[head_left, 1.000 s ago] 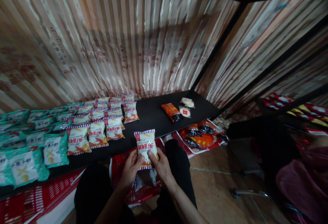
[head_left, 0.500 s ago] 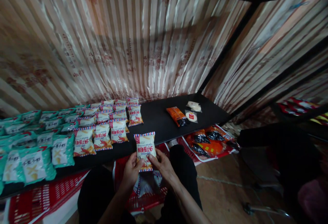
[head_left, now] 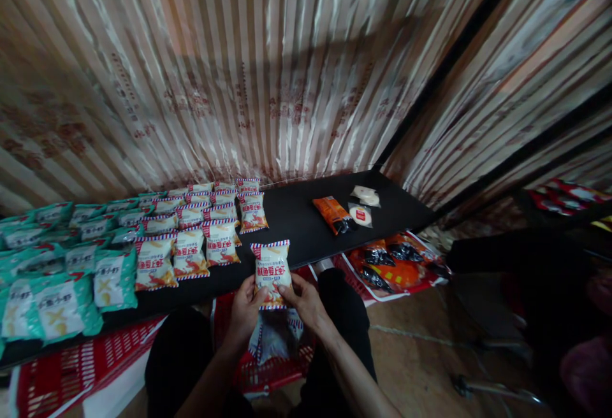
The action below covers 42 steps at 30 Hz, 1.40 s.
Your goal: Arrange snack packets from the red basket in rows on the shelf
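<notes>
Between my two hands is a snack bag (head_left: 272,271), white and orange with striped ends, its printed front turned up. My left hand (head_left: 247,305) grips its left lower side, and my right hand (head_left: 303,299) grips the right lower side, thumbs on the front. Below it, a red basket (head_left: 282,376) between my knees holds more striped-end bags (head_left: 275,338), partly hidden. Left of my hands, matching bags (head_left: 221,243) stand in rows on the black shelf (head_left: 296,239). Farther left are rows of teal snack bags (head_left: 64,306).
An orange packet (head_left: 333,215) and flat clear packets (head_left: 361,215) lie on the shelf's right part. Below the shelf, a basket of orange packets (head_left: 396,265) stands right, another red basket (head_left: 86,364) left. A striped sheet (head_left: 287,86) hangs behind. At far right is a chair base (head_left: 497,392).
Both hands have lifted the snack bag slightly toward the shelf, its face a little more upright. The view has shifted slightly. Both hands keep their hold.
</notes>
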Available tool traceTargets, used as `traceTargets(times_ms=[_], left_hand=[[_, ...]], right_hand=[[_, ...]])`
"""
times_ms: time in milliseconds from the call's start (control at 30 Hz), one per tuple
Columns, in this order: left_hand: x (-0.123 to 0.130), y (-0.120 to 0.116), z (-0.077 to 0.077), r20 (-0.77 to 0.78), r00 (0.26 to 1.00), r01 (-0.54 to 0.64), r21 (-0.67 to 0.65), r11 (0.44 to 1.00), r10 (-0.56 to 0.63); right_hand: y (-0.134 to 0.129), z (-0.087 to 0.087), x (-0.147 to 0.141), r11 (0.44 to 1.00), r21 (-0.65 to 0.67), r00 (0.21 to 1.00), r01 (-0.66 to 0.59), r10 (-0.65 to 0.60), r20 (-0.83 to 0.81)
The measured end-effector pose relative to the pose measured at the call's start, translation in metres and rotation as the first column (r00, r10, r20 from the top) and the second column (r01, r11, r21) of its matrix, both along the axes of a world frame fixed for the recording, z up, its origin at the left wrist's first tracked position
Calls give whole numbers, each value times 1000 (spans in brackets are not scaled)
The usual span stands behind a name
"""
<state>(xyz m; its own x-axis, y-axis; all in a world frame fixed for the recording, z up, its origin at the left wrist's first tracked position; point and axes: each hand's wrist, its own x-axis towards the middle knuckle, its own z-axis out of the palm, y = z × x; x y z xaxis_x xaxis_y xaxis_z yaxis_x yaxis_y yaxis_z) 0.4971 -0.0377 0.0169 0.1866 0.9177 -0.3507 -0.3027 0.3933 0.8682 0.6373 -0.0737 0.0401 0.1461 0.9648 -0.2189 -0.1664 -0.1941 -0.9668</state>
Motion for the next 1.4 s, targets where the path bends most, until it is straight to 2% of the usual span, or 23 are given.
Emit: traceTargets(times_ms=[233, 400, 600, 733, 967, 1067, 1200, 1300, 1400], left_hand=[[-1, 10, 2, -8, 1000, -10, -16, 1000, 10], [0, 18, -3, -61, 998, -20, 69, 997, 24], [1, 25, -19, -198, 980, 9, 205, 979, 33], [1, 29, -26, -295, 953, 9, 251, 968, 68], [2, 40, -30, -388, 916, 24, 313, 950, 105], [4, 45, -32, -478, 868, 50, 352, 935, 134], [9, 46, -34, -646, 731, 112, 429, 896, 218], [12, 43, -36, -704, 630, 157, 528, 835, 327], [13, 38, -39, -704, 562, 210, 630, 748, 435]], right_hand=[[14, -9, -2, 1000, 14, 999, -14, 15, -48], [27, -19, 2, 1000, 19, 998, 3, -4, 62], [41, -28, 7, 999, 38, 986, -20, 13, 165], [48, -28, 9, 999, 38, 974, -33, 24, 226], [59, -26, 13, 998, 41, 944, -48, 31, 329], [65, -26, 13, 999, 41, 946, -28, 14, 324], [73, -30, 13, 998, 55, 925, 33, -51, 376], [79, -37, 15, 996, 46, 898, 73, -86, 431], [87, -44, 17, 995, 35, 876, 92, -97, 472]])
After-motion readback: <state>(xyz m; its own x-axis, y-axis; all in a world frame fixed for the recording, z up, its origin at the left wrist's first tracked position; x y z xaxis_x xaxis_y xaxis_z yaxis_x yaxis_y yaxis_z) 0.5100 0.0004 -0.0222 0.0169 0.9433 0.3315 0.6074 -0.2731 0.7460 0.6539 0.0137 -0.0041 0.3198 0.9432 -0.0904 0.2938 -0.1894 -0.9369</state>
